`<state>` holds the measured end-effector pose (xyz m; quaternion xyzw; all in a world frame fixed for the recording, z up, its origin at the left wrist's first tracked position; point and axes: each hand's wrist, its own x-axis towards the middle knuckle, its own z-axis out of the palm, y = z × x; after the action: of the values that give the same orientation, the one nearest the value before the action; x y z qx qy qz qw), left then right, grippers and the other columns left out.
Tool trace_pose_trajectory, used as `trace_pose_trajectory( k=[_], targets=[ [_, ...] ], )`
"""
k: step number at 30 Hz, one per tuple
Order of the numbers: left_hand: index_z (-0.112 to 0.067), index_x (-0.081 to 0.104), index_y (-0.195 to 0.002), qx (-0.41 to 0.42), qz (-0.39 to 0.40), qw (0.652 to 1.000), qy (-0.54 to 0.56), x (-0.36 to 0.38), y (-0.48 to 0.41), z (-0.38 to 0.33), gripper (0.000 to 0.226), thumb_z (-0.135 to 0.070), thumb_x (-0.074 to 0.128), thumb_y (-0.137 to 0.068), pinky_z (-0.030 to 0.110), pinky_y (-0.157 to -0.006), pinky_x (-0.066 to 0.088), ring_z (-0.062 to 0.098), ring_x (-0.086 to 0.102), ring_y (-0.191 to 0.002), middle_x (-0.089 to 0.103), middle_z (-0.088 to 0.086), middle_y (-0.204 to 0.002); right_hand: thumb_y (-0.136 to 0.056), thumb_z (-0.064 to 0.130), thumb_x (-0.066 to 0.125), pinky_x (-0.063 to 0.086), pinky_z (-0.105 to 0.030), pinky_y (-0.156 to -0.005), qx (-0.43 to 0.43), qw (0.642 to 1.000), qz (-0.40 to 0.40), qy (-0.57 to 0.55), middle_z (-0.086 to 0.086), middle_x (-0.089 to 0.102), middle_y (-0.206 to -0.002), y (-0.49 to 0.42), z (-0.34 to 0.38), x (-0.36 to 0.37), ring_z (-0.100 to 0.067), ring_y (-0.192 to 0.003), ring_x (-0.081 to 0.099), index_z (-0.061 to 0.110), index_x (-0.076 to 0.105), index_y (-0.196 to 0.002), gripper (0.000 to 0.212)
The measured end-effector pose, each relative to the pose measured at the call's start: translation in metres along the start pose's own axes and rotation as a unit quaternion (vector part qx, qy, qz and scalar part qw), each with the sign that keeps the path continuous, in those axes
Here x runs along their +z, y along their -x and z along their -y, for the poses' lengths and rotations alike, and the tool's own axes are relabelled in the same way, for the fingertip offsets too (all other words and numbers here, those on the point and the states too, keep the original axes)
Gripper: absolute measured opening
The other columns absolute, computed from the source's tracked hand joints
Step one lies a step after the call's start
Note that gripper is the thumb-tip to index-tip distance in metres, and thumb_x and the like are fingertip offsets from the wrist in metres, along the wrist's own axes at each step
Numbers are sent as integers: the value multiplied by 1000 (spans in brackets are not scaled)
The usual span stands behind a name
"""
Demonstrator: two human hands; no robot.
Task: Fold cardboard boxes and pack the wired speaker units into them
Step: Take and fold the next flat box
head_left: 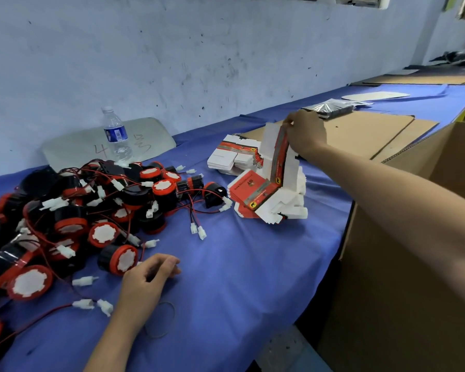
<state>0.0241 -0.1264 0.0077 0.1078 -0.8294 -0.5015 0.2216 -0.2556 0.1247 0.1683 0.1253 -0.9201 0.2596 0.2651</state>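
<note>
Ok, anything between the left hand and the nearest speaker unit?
Nothing visible. The left hand rests on the blue cloth right beside the nearest speaker unit; its fingers curl loosely, holding nothing. The right hand pinches a flat box blank.

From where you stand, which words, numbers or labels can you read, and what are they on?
"4": handwritten on the grey panel against the wall.
Scribble right of it: illegible.
Blue label on the water bottle: too small.
Red print on the flat boxes, including the one the right hand pinches: blurred.

Even, soft indoor light; faint shadows; wide-angle bending at edges.
</note>
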Motion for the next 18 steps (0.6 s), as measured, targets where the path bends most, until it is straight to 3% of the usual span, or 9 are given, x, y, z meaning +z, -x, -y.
trace_pose_trajectory(
  k=[5,10,13,16,18],
  targets=[
    [-18,71,-82,-4,-2,1000,1,0,1,-1,19,-20,57,-94,12,-69,49,4,67,-75,73,-4,-78,-99,13,39,46,-39,-75,-32,998,-40,-30,-18,68,-102,23,-13,19,-38,-90,60,7,64,-110,27],
    [-17,72,-82,-12,-4,1000,11,0,1,-2,19,-19,57,-95,14,-71,50,5,67,-76,73,-2,-79,-101,26,43,41,-37,-66,-79,996,-46,0,-13,71,-97,40,-20,31,-37,-85,62,15,61,-118,27],
    [-17,72,-82,-15,-8,1000,14,-1,1,-2,19,-19,57,-95,15,-72,50,5,67,-76,73,-3,-78,-93,36,59,41,-33,-65,-81,989,97,79,-11,66,-95,25,-14,19,-31,-86,58,14,63,-108,27],
    [-17,72,-82,-11,-9,1000,12,0,1,-3,20,-18,57,-95,11,-70,49,3,67,-75,73,-4,-78,-93,20,61,48,-30,-52,-67,963,257,46,-9,61,-95,13,-3,4,-32,-85,64,12,62,-107,17],
    [-16,72,-82,-10,-10,1000,7,0,1,-3,20,-16,57,-95,9,-69,48,2,66,-74,73,-4,-78,-95,15,57,48,-22,-43,-75,956,283,32,-9,59,-96,11,1,0,-31,-79,65,14,63,-112,18]
  ],
)
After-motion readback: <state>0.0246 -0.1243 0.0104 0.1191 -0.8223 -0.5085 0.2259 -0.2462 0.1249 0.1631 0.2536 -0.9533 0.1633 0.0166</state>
